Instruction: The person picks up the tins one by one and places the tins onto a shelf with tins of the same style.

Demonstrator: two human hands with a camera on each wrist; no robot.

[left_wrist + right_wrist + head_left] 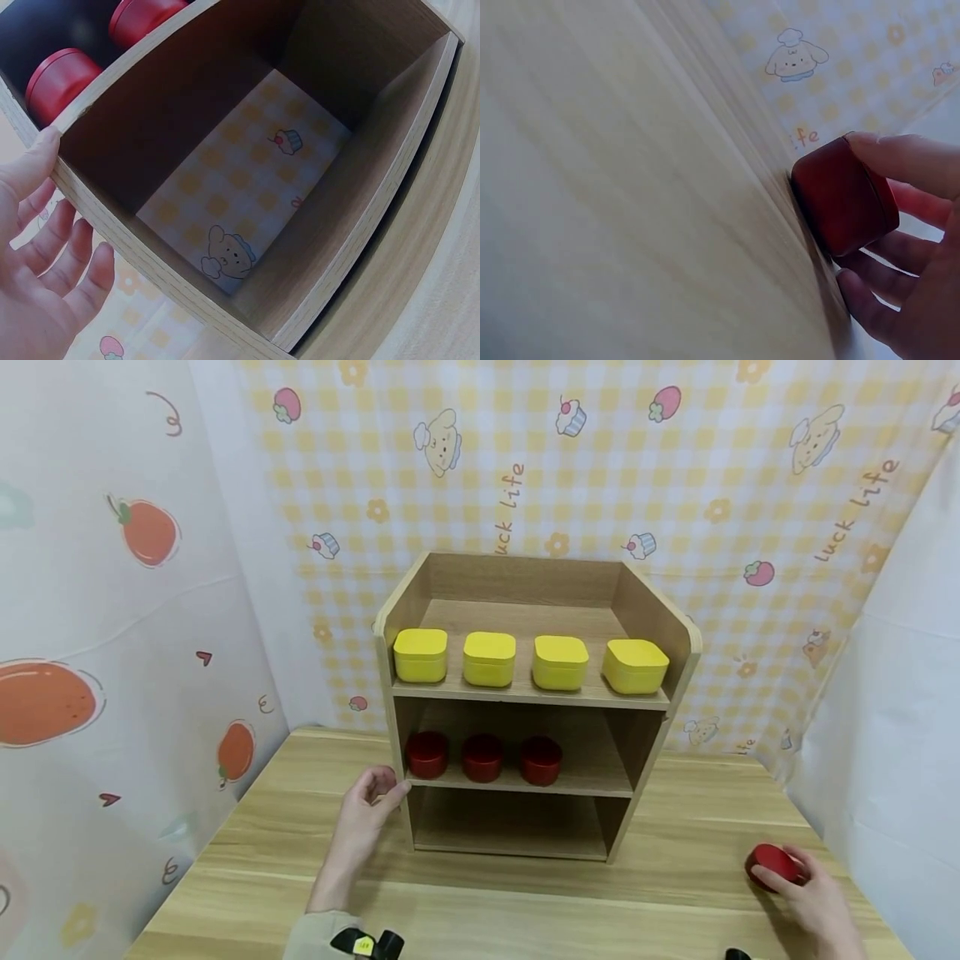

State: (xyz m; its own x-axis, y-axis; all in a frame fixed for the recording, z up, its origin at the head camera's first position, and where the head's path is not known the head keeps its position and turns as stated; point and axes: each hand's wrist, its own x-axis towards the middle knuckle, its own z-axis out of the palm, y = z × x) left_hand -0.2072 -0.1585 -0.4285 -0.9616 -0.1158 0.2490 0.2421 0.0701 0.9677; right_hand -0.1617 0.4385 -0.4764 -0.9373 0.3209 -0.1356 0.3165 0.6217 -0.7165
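Note:
A wooden shelf unit (517,695) stands on the table. Four-sided yellow lidded boxes (489,660) line its top. On the middle board, towards the left, sit 3 red round lidded tins (482,758). My left hand (367,802) is at the unit's left side; in the left wrist view its thumb (34,161) touches the front edge beside the middle board, with loosely bent fingers outside the panel. Far to the right, my right hand (817,893) holds another red round tin (774,867) between thumb and fingers, low over the table. The right wrist view shows this tin (840,199) tilted.
The unit's bottom compartment (510,827) is open at the front. A wood-grain table (540,918) extends on both sides of it. Printed cloth (585,477) hangs behind, and white cloth walls (892,693) bound the table left and right.

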